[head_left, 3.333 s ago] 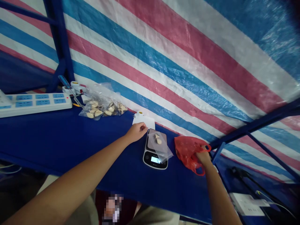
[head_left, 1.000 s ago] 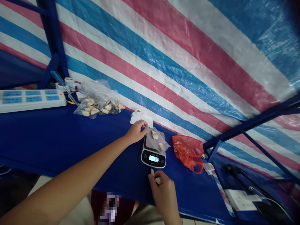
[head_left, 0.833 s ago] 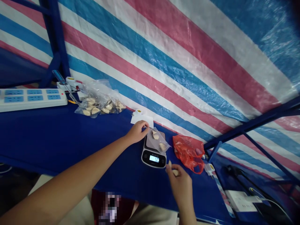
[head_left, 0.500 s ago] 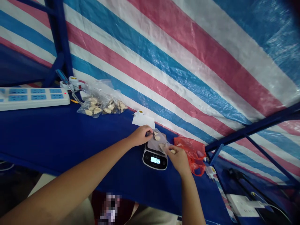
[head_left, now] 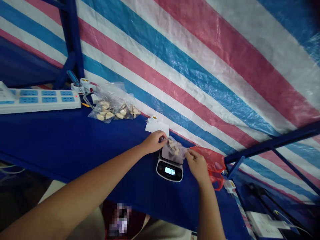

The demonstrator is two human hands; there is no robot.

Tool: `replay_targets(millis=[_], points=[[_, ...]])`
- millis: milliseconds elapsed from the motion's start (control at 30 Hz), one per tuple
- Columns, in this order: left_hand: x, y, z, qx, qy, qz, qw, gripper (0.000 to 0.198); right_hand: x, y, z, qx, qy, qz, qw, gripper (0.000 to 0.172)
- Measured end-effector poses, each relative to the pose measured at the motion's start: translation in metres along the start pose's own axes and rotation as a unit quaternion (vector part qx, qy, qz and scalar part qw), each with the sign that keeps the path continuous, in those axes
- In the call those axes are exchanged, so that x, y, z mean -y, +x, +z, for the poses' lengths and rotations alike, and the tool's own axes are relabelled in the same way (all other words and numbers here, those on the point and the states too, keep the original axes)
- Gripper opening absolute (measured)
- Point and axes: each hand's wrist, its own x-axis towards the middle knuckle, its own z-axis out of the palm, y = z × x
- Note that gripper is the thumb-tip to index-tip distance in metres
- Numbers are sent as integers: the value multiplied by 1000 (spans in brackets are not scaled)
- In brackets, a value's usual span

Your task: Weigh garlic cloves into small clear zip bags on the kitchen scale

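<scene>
A clear plastic bag [head_left: 174, 149] with several pale, dried-looking slices in it lies over the plate of a small digital kitchen scale [head_left: 169, 171]. The scale's display is lit; its digits are hard to read. My left hand [head_left: 155, 141] pinches the bag's left end, fingers closed. At the bag's right edge my right hand [head_left: 196, 163] grips the plastic, with a pale bit showing between the fingers. Right behind that hand is a crumpled red plastic bag [head_left: 210, 160].
Filled clear bags [head_left: 115, 108] of similar slices lie at the back left, near a white power strip [head_left: 40, 100] and a blue-handled screwdriver [head_left: 73, 77]. A white paper [head_left: 157, 127] lies behind the scale. Striped tarpaulin [head_left: 175, 73] hangs along the blue table's [head_left: 100, 143] back edge.
The slices now sit gathered in the middle of the bag between my hands. My right hand has shifted slightly away from them, to the bag's edge. The view has shifted a little.
</scene>
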Motion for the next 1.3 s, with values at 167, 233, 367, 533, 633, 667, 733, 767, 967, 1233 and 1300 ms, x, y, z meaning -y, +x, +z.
replay_targets(millis=[167,233,367,533,633,667,733,767,967,1233,1300], points=[[11,8,-11,-66,8,-46,997,8,-29,-21,-23,16,93,75,993,50],[16,11,-16,-91,9,-72,993,8,-39,-33,-22,28,153,131,979,50],[22,14,-21,-118,8,-115,986,9,-52,-57,-8,28,218,187,957,56],[22,14,-21,-120,7,-134,984,9,-51,-73,3,23,246,202,948,62],[19,13,-19,-112,7,-132,985,9,-44,-71,-1,18,263,182,947,60],[18,12,-19,-108,6,-129,986,9,-40,-68,-4,16,264,166,950,59],[16,12,-18,-100,5,-122,987,10,-32,-60,-9,13,248,131,960,56],[15,11,-18,-96,5,-119,988,10,-28,-55,-11,12,230,116,966,55],[12,9,-15,-72,4,-97,993,12,1,-19,-12,55,98,31,993,37],[6,4,-7,-15,-4,-55,998,11,20,16,-2,77,99,5,992,32],[6,5,-7,-16,-6,-53,998,10,18,18,-5,70,108,21,992,41]])
